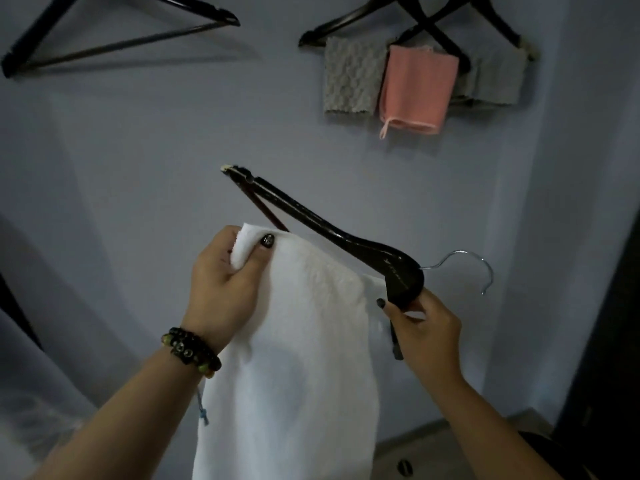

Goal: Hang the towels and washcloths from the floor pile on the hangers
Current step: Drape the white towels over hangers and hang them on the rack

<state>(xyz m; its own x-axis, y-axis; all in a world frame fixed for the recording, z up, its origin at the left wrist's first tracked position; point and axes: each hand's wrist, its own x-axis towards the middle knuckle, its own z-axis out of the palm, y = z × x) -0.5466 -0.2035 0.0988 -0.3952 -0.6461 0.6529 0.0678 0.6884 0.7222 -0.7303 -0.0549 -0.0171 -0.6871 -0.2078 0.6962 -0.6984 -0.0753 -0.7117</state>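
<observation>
A white towel [298, 341] hangs down in front of me, draped over the lower bar of a dark wooden hanger [332, 233] with a metal hook [474, 261]. My left hand [225, 278] pinches the towel's top corner between thumb and fingers. My right hand [422, 327] grips the hanger just below its neck, tilting it so one arm points up and left. The floor pile is out of view.
On the blue wall at upper right, dark hangers [426, 26] carry a grey washcloth [351, 77], a pink washcloth [415, 90] and another grey cloth [495, 77]. A bare hanger [114, 36] hangs at upper left. A dark door edge [613, 341] stands at right.
</observation>
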